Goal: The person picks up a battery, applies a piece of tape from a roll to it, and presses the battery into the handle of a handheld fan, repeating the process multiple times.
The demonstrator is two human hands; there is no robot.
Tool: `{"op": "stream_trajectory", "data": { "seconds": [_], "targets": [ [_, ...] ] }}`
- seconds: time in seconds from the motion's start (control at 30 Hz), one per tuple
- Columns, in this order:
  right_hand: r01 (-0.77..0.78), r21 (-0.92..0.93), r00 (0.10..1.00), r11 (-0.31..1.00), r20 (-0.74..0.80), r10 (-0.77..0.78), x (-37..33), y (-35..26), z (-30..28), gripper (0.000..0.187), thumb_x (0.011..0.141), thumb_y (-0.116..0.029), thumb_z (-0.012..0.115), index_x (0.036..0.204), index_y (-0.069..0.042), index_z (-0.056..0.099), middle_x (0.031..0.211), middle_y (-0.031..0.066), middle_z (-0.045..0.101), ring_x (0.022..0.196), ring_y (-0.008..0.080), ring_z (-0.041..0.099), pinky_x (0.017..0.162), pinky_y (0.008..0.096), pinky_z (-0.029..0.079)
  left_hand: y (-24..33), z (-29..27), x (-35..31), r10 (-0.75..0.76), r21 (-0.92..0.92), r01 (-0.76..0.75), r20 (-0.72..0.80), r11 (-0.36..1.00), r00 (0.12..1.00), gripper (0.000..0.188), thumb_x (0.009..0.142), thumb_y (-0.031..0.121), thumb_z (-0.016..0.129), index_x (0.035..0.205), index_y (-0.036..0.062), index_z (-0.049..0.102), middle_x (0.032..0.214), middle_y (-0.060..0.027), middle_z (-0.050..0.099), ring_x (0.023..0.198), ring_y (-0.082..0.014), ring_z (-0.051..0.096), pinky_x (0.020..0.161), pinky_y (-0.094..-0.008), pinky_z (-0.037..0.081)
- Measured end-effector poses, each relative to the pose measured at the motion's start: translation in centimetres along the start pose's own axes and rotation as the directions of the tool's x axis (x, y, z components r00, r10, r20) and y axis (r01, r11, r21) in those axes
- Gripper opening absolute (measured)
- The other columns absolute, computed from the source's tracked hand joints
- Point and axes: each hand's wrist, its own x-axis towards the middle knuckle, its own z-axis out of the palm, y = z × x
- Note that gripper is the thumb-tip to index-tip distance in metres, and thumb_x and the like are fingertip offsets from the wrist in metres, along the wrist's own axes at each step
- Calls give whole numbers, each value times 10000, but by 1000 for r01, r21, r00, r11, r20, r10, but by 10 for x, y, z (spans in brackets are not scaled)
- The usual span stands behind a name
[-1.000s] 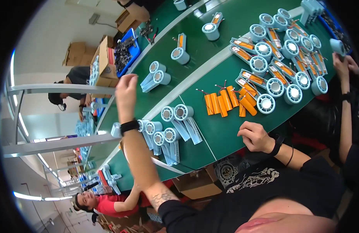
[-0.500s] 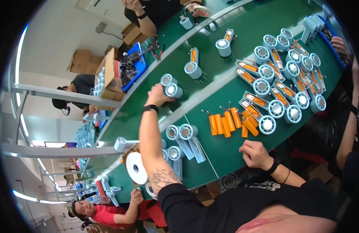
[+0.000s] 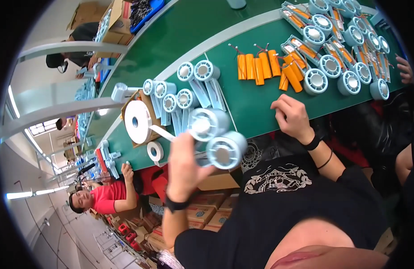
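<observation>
My left hand (image 3: 183, 167), slightly blurred, is closed around a pair of light-blue handheld fan bodies. One fan body (image 3: 208, 125) is farther from me; the other fan body (image 3: 225, 150) hangs nearer, over the table's front edge. Their round, spoked heads face up, and my fingers partly hide their handles. Beyond them, several similar fan bodies (image 3: 184, 98) lie together on the green table. My right hand (image 3: 293, 117) is at the table's near edge with its fingers curled and nothing visible in them. Past it lie orange cylindrical batteries (image 3: 259, 69) with thin wires.
Fan bodies with batteries in their open handles (image 3: 331, 66) crowd the right side. A large white roll (image 3: 138, 122) stands in a carton beside a smaller roll (image 3: 155, 151). A metal rail (image 3: 242, 26) divides the table. Co-workers sit nearby; one's hand (image 3: 404, 69) is far right.
My left hand has come back from beyond the rail toward my body, bringing two fan bodies. My right hand remains curled by the table edge. The head view has shifted.
</observation>
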Motion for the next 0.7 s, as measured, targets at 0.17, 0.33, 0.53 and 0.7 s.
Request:
{"op": "stream_trajectory", "data": {
  "seconds": [0.17,0.33,0.53,0.7],
  "targets": [
    [88,-28,996,996,7,-87,-4,-4,-2,121,756,71,573,834,-15,608,741,108,541,596,281,547,547,355,437,-27,71,-28,-113,87,110,34,990,993,784,577,218,852,1232,-17,491,1067,-172,550,1009,-366,532,880,-421,446],
    [151,-27,988,988,-1,-151,-10,0,-4,99,770,75,568,808,-9,603,731,107,533,613,262,548,557,347,436,-58,87,-22,61,156,-50,-67,986,996,819,559,223,857,1252,-11,489,1138,-162,523,1048,-358,518,912,-421,433],
    [-89,141,989,986,132,70,-6,-24,2,321,769,-3,662,1079,-33,586,873,106,538,671,255,559,609,339,465,-64,91,6,135,79,-132,-32,988,990,833,580,214,854,1300,15,485,1250,-145,479,1108,-349,501,949,-425,414],
    [132,79,973,988,179,-144,-6,-59,45,745,694,-108,806,1346,-88,447,1129,137,482,820,288,580,712,368,505,-53,72,3,189,155,-168,-132,973,973,782,646,194,825,1326,19,481,1283,-148,492,1151,-357,504,960,-432,409]
  ]
}}
